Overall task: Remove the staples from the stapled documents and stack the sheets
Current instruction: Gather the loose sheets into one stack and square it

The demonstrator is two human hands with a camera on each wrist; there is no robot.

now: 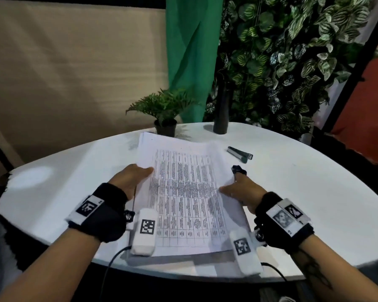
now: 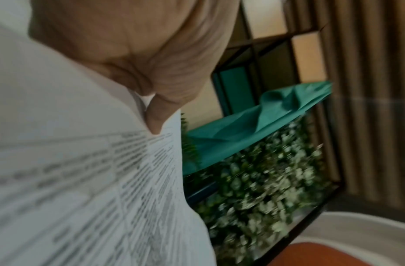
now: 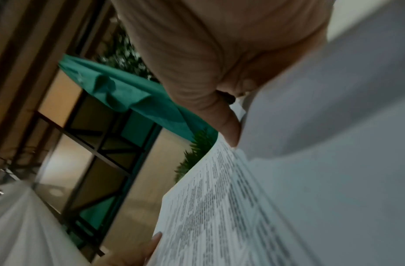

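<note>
Sheets (image 1: 183,192) printed with a table are held just above the white worktop (image 1: 292,203) in the head view, the left hand (image 1: 132,179) on their left edge and the right hand (image 1: 240,188) on their right edge, with more paper (image 1: 146,138) lying flat beneath toward the far side. A dark stapler-like tool (image 1: 240,154) lies well apart to the right, and a small black object (image 1: 238,170), possibly a staple remover, sits at the right fingers; whether they hold it I cannot tell. A potted fern (image 1: 164,110) and a dark bottle (image 1: 222,110) stand at the far rim. I see no staple, so a missed one could tear a corner if the pages are pulled apart. In the left wrist view the thumb (image 2: 158,117) pinches the sheet edge (image 2: 151,162) against fingers hidden underneath; the hold looks shallow, so the paper could slip and fan out of line. In the right wrist view the right thumb (image 3: 228,126) presses on the printed top page (image 3: 219,207), and a fingertip of the other hand (image 3: 154,241) shows at the opposite edge. The pages bow between the two grips, so squeezing inward could crease them, and uneven lowering would likely land them skewed on the pile.
</note>
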